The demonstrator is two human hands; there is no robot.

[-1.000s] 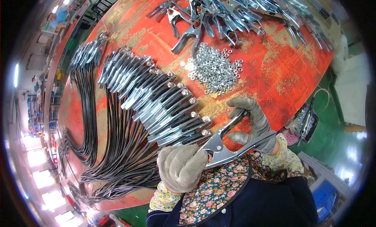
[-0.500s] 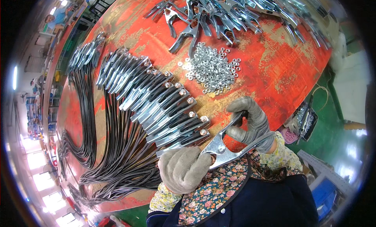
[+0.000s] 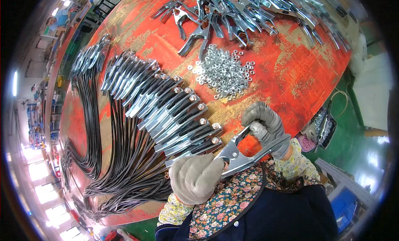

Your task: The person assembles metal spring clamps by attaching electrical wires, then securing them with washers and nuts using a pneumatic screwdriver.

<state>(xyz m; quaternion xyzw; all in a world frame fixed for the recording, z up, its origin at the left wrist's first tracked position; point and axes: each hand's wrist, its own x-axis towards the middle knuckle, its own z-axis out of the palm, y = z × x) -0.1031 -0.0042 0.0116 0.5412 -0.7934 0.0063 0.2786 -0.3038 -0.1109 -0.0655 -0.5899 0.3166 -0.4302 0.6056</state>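
Holding a silver spring clamp [image 3: 241,160] in both gloved hands, toward 4 o'clock from the centre of the view, nose aimed at 8 o'clock, handles spread apart toward 2 o'clock. Wrapping the nose in the left hand [image 3: 195,178], at 6 o'clock, closed firmly with fingers folded, a coppery bit showing just beside the fingertips. Curling the right hand [image 3: 268,124], at 3 o'clock, half closed over the end of the upper handle, with thumb and bent fingers near its tip and the lower handle running across in front of the lower palm. Impossible to tell how hard either hand presses.

Toward 9 and 10 o'clock, a long overlapping row of clamps [image 3: 160,116], trailing black cables [image 3: 126,158] toward 8 o'clock; hard to tell whether touching the left hand at its nearest end. Farther out at 10 o'clock, a smaller clamp cluster [image 3: 89,60], likewise cabled. At 1 o'clock, a loose pile of small metal nuts [image 3: 224,70]; beyond, a tangled heap of clamps [image 3: 249,18]. All on a worn red tabletop [image 3: 141,33].
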